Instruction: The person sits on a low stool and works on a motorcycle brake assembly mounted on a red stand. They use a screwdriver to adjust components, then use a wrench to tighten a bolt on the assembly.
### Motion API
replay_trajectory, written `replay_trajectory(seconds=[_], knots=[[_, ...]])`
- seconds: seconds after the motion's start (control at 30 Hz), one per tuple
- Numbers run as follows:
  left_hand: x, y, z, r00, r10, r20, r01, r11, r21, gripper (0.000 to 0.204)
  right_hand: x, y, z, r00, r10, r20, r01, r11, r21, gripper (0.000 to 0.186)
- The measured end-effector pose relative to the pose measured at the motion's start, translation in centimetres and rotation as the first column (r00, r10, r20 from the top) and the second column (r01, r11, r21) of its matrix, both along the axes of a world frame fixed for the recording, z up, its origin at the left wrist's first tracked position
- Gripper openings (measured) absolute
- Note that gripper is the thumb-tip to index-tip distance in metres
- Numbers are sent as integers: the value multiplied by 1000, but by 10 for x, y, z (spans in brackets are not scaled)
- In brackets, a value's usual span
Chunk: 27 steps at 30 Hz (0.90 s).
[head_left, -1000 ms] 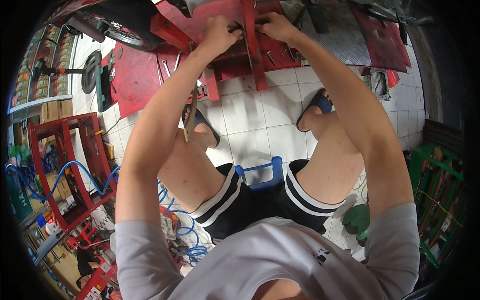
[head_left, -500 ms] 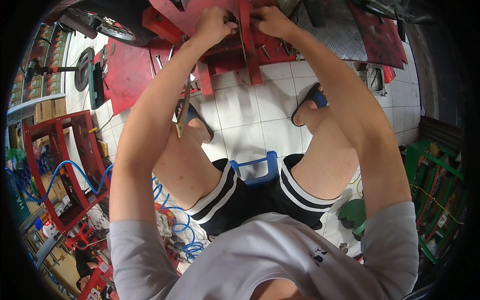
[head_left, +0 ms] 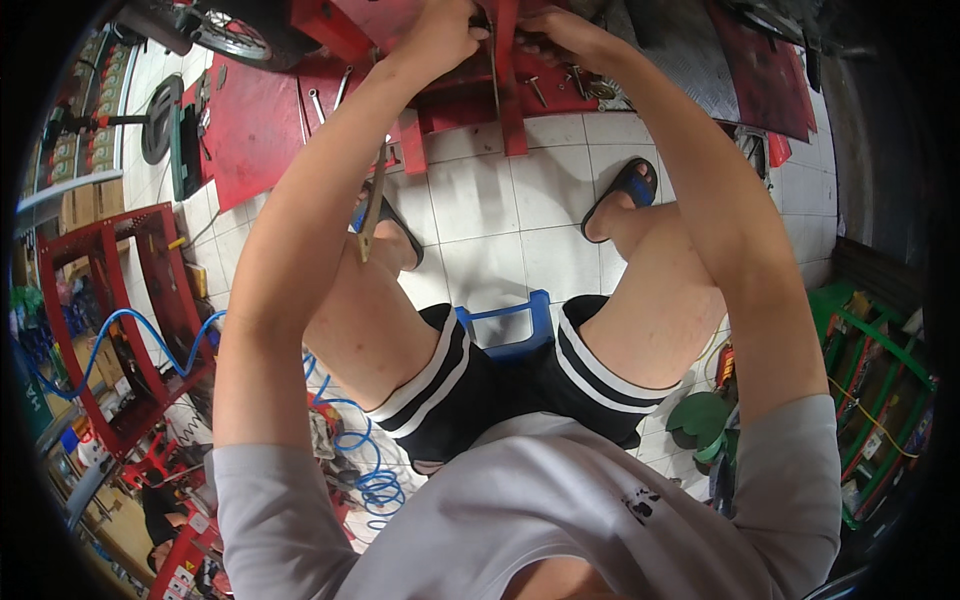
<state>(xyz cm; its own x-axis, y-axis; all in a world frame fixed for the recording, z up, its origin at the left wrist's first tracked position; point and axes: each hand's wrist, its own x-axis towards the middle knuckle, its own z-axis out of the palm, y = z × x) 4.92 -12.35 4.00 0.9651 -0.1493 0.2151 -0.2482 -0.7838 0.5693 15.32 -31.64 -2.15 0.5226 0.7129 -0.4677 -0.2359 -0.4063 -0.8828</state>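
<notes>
Both of my hands reach to the top edge, on either side of an upright red metal post (head_left: 510, 95) of a work stand. My left hand (head_left: 447, 38) is closed, its fingers curled beside the post. Across from it, my right hand (head_left: 565, 36) has its fingers bent in toward the post's other side, partly blurred and shaded. Whatever the fingers hold is hidden or too small to make out. A thin dark strip (head_left: 494, 75) runs along the post between my hands. Below my left forearm a narrow tan strip (head_left: 372, 215) hangs down near my knee.
Spanners (head_left: 317, 104) and a bolt-like tool (head_left: 538, 90) lie on the red platform (head_left: 245, 140). A motorcycle wheel (head_left: 235, 38) stands at upper left. A blue stool (head_left: 510, 325) is under me. A coiled blue hose (head_left: 380, 485), red rack (head_left: 110, 330) and green rack (head_left: 870, 390) flank me.
My view has tilted slightly, so the stand and both hands sit higher in the picture. My hands stay at the red post; the right one has shifted slightly to the right.
</notes>
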Motion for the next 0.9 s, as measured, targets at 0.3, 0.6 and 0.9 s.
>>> replay_trajectory(seconds=[0.3, 0.6, 0.9], knots=[[-57, 26, 72, 970, -94, -224, 55, 983, -173, 21, -41, -7, -62, 849, -242, -470, 256, 966, -35, 43], [-99, 78, 75, 999, 16, -42, -17, 999, -37, 22, -84, 40, -58, 893, -362, -268, 298, 921, -252, 29], [-108, 109, 52, 988, 57, -146, -78, 987, -144, 22, -116, 24, 49, 871, -160, -465, -83, 884, -460, 22]])
